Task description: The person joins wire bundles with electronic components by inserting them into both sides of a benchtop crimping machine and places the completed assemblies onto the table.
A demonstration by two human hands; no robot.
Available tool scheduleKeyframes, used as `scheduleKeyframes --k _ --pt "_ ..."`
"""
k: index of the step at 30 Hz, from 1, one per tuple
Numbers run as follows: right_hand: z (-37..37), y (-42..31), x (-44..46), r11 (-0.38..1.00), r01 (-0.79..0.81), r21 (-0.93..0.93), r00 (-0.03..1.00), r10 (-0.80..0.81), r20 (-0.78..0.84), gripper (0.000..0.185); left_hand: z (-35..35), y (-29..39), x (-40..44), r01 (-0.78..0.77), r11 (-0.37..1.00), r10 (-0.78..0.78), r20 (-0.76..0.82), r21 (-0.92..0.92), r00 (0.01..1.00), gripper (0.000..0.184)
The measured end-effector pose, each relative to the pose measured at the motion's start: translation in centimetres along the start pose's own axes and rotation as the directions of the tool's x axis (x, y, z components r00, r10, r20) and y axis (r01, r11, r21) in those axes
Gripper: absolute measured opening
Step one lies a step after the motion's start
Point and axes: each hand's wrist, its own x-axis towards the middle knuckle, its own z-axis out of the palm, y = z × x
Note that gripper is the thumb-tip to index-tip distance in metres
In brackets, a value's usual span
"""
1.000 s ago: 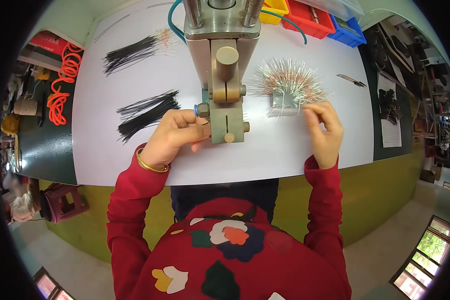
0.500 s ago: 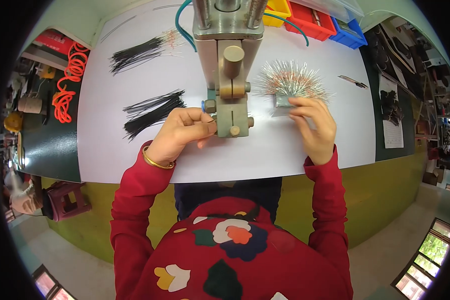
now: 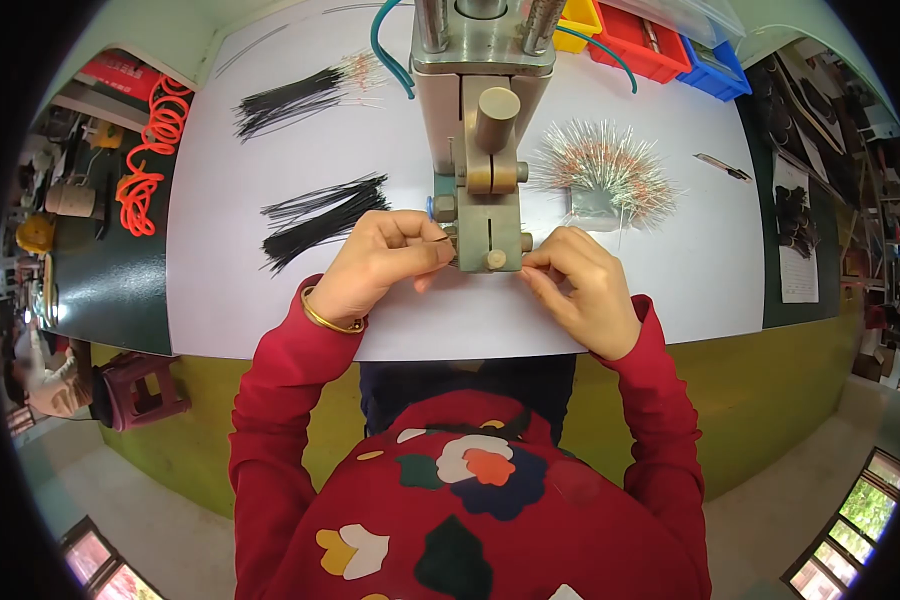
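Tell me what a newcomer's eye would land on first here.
The big metal machine at top centre, its lower end between the left hand and right hand. Then the spiky fan of silvery wires to its right, and the bright orange coil at far left.

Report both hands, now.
Left hand: pinched closed beside the press; contents unclear.
Right hand: pinched closed at its other side; contents unclear.

Brightly lit white tabletop [image 3: 710, 265], glare on dark green surface [image 3: 120, 290], daylit window [image 3: 860, 520], bowed edges, black corners
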Motion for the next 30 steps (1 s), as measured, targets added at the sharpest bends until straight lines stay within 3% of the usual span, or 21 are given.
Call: scheduleKeyframes --k 6,9,18,25,30 --pt "0.6 -0.4 0.4 0.999 0.029 0.037 1.000 -0.028 -0.009 0.006 0.2 -0.1 0.1 -0.016 1.000 0.016 -0.001 -0.011 1.000 0.013" --pt "0.9 -0.8 0.5 0.982 -0.101 0.161 0.995 0.096 0.037 0.007 0.2 -0.1 0.1 -0.020 1.000 0.020 -0.012 -0.009 1.000 0.014" --pt "1.0 -0.7 0.4 0.963 -0.148 0.226 0.987 0.130 0.091 0.009 0.0 -0.4 0.1 -0.021 1.000 0.022 0.012 -0.020 1.000 0.014" --pt "0.7 -1.0 0.2 0.908 -0.282 0.311 0.955 0.236 0.178 0.008 0.0 -0.3 0.1 -0.015 0.999 0.016 0.031 -0.034 0.999 0.013" --pt "-0.1 -0.1 -0.4 0.937 -0.159 0.311 0.987 0.156 0.034 0.007 -0.1 -1.1 0.1 -0.010 0.999 0.012 0.037 -0.049 0.999 0.011"
